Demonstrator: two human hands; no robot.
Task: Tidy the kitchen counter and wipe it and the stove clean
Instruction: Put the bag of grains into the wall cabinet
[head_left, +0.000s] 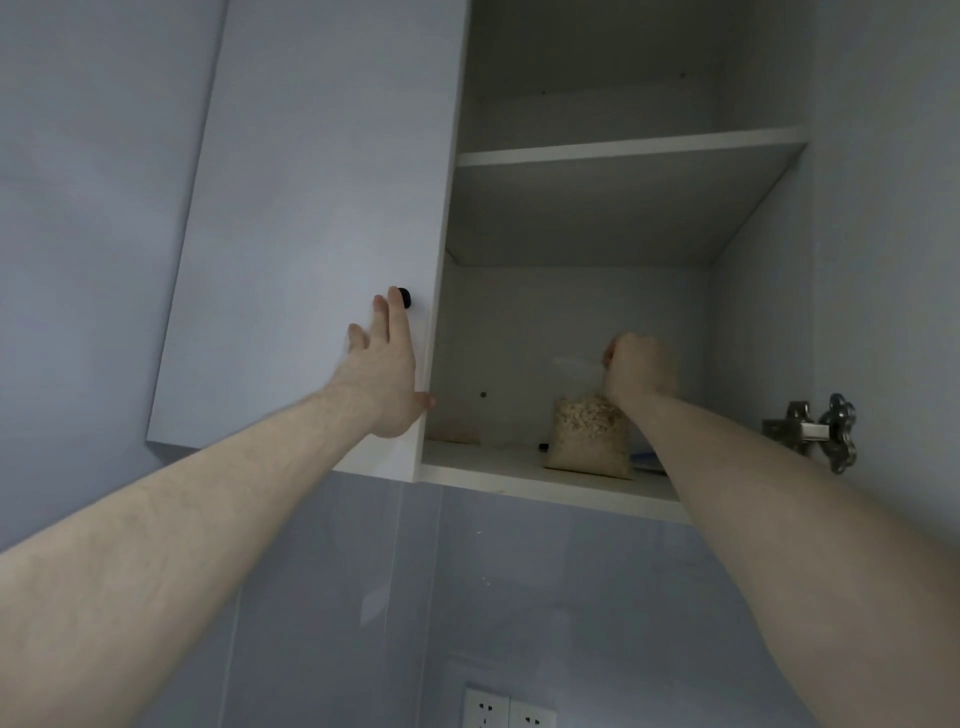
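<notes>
I am looking up into an open white wall cabinet (545, 486). A clear bag of pale grain or flakes (587, 436) stands on the bottom shelf. My right hand (639, 371) is inside the cabinet above it, fingers curled and pinching the bag's clear top. My left hand (387, 371) lies flat with straight fingers on the shut left cabinet door (311, 208), fingertips by its black knob (405, 297), thumb at the door's edge. The counter and stove are out of view.
An upper shelf (623, 148) divides the cabinet. A second pale bag (457, 428) sits dimly at the bottom shelf's left. Something blue (647, 460) shows behind my right forearm. Metal hinge hardware (821, 431) is at the right. Wall sockets (506, 709) sit on the tiled wall below.
</notes>
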